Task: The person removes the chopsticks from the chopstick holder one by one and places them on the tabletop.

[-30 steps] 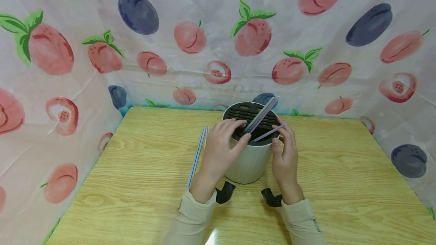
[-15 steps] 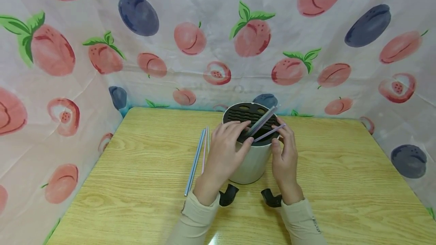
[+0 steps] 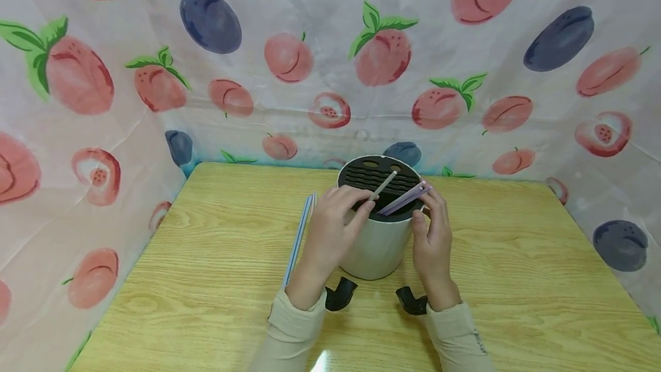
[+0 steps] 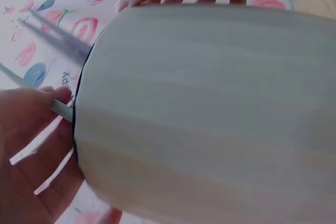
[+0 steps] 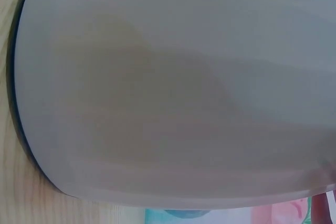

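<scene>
A whitish round holder (image 3: 373,251) with a black slotted top (image 3: 361,172) stands upright on the table. My left hand (image 3: 335,223) is at its left rim, pinching a pale green chopstick (image 3: 384,183) between thumb and fingers; the chopstick slants up to the right, its lower end hidden in the opening. My right hand (image 3: 432,234) grips the holder's right side near the rim. Two purple chopsticks (image 3: 405,198) lean in the opening, their upper ends by the right fingers. In the right wrist view, the holder's pale wall (image 5: 173,93) fills most of the frame.
Blue chopsticks (image 3: 298,240) lie on the wooden table (image 3: 217,245) left of the holder, with another thin one partly hidden by my left hand. Black wrist-mounted pieces (image 3: 341,294) jut out in front of the holder. A fruit-print cloth (image 3: 232,136) hangs behind and at both sides.
The left hand held a green and a purple chopstick together. The purple one now leans right beside the other purple chopstick, and the green one stays pinched. The right hand stays in place.
</scene>
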`<state>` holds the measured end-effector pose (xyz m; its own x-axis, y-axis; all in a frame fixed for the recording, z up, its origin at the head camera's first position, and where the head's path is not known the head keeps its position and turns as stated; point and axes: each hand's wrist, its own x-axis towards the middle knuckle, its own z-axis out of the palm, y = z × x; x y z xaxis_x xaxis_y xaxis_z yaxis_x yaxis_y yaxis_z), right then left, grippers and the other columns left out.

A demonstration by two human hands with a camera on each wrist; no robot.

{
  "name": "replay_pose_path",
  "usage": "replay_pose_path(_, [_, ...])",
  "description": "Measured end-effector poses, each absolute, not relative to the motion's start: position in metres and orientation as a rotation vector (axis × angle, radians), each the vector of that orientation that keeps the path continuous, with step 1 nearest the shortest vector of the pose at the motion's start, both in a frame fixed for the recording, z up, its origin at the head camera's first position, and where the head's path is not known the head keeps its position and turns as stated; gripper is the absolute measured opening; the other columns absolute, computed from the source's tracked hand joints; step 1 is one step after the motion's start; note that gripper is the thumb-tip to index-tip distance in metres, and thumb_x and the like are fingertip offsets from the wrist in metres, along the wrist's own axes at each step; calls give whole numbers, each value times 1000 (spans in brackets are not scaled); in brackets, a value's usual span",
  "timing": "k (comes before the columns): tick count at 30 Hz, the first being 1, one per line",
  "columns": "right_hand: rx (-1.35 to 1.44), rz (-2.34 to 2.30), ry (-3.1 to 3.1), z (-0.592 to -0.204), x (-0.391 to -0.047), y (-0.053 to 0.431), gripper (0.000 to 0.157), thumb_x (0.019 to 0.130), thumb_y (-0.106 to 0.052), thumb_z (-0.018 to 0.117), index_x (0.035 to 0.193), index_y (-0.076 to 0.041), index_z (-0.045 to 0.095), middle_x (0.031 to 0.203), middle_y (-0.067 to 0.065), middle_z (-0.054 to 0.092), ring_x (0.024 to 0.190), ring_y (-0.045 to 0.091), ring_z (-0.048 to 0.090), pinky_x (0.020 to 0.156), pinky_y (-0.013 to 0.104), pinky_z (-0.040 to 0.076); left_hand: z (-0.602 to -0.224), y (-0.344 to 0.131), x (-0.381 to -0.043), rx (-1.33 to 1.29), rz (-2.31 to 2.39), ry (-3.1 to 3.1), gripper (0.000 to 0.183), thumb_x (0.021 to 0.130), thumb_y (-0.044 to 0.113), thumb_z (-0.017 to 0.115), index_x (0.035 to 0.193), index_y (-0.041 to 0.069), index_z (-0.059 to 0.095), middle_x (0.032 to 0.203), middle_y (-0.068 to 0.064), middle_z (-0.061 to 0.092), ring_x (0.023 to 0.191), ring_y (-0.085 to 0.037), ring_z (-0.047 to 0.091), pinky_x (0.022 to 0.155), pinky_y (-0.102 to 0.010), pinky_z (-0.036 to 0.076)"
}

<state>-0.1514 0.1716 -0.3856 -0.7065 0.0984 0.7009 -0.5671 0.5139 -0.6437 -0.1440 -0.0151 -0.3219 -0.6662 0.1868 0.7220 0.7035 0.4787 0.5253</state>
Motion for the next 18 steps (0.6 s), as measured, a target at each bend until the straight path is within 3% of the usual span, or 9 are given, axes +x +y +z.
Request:
replay_pose_path(3, [376, 1228, -2059, -386, -151, 172, 36, 95, -30, 39, 126, -13, 47, 138, 0, 36, 124, 21, 35, 84, 32, 35, -320, -19, -144, -715, -1200, -2126, 15, 88, 23, 57, 96, 15, 66, 93, 7, 61, 88, -6, 53, 75, -23, 43])
replay_pose_path(18, [398, 1198, -2054, -384, -152, 172, 38, 95, -34, 39, 124, -10, 48, 137, 0, 37, 123, 21, 36, 85, 27, 35, -323, -17, -146, -577, -1421, -2086, 18, 90, 27, 52, 98, 14, 62, 94, 6, 59, 87, -7, 53, 76, -31, 45])
